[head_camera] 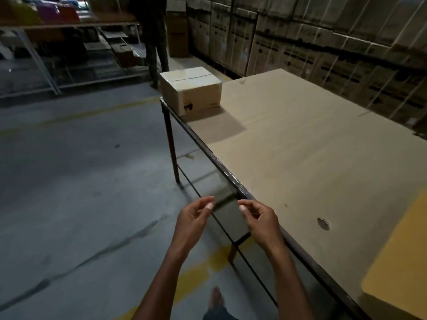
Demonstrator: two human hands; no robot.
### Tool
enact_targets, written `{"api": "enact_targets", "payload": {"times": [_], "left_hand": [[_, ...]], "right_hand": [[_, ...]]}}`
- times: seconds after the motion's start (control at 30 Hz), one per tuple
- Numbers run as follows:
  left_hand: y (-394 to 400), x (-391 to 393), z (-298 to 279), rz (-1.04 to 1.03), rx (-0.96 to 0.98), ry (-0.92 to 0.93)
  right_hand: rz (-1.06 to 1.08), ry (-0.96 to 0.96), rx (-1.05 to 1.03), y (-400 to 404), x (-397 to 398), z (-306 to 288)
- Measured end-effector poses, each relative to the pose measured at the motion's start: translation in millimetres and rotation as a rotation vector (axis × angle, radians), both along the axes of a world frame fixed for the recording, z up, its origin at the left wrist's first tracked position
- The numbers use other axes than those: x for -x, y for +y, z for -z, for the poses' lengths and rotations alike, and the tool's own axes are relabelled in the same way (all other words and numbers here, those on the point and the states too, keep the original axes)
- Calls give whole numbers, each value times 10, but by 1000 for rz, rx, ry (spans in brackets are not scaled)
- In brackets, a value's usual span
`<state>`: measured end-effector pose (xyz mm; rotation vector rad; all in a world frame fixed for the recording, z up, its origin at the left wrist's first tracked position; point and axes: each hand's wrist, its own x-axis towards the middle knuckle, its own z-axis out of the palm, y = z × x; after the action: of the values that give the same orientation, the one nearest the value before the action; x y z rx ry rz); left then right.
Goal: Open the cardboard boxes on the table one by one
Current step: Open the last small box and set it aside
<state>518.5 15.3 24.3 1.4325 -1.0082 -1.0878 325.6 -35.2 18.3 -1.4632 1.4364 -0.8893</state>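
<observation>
Sitting closed at the table's [300, 158] far corner, the cardboard box [190, 90] lies well beyond both hands' fingers [209, 207].

Head cam, wide-angle, fwd and down along table [312, 158] edge, hands near, far corner distant.

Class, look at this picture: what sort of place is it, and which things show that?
Probably a warehouse or packing area: stacked cartons line the wall, metal shelving holds goods, and a cardboard box sits on a worktable.
</observation>
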Motion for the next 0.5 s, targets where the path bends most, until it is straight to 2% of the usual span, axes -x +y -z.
{"api": "enact_targets", "payload": {"times": [0.17, 0.5], "left_hand": [[-687, -566, 112, -49, -32, 7], [-2741, -1608, -6, -87, -36, -37]], "right_hand": [[-58, -3, -11, -905, -589, 147], [-39, -4, 7, -3092, -1685, 38]]}}
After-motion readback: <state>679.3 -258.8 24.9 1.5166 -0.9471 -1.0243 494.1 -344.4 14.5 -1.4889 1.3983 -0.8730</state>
